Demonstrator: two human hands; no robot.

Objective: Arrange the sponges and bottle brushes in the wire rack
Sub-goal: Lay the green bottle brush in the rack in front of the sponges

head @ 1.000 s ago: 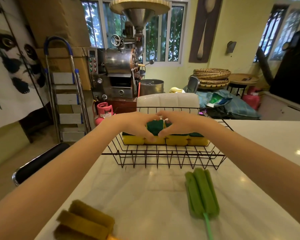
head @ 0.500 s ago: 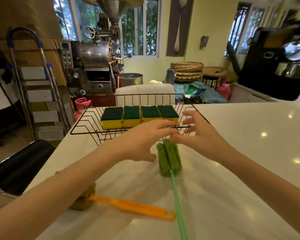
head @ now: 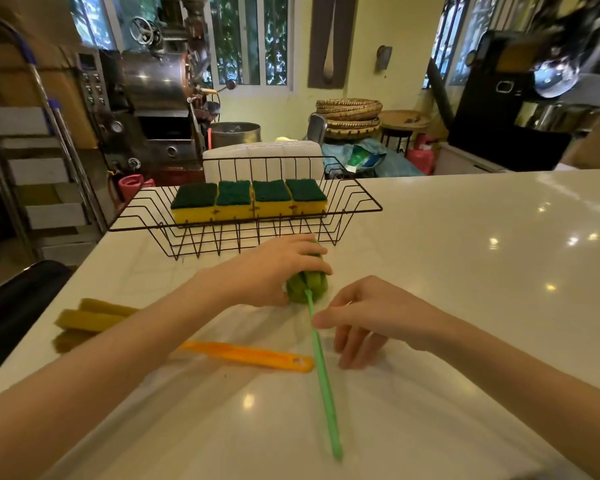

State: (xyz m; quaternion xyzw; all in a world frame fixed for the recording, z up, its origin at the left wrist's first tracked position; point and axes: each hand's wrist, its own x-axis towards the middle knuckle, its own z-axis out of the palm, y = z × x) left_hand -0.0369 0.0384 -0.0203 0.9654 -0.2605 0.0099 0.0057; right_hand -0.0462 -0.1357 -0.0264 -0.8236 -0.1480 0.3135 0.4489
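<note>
A black wire rack (head: 357,206) stands on the white counter and holds a row of several yellow sponges with dark green tops (head: 248,202). In front of it lies a green bottle brush (head: 321,368), its long handle pointing toward me. My left hand (head: 274,268) is closed over its green sponge head. My right hand (head: 364,315) pinches the handle just below the head with thumb and fingertips. A yellow-brown bottle brush with an orange handle (head: 246,356) lies on the counter to the left, partly hidden under my left forearm.
The white counter (head: 482,271) stretches to the right of the rack. A black chair back (head: 11,306) sits by the counter's left edge. Behind the counter are a metal roasting machine (head: 146,98), a step ladder (head: 39,161) and stacked baskets (head: 350,116).
Both hands left the sponges in the rack and drew back toward me. My left hand closed on the green brush head and my right hand took its handle.
</note>
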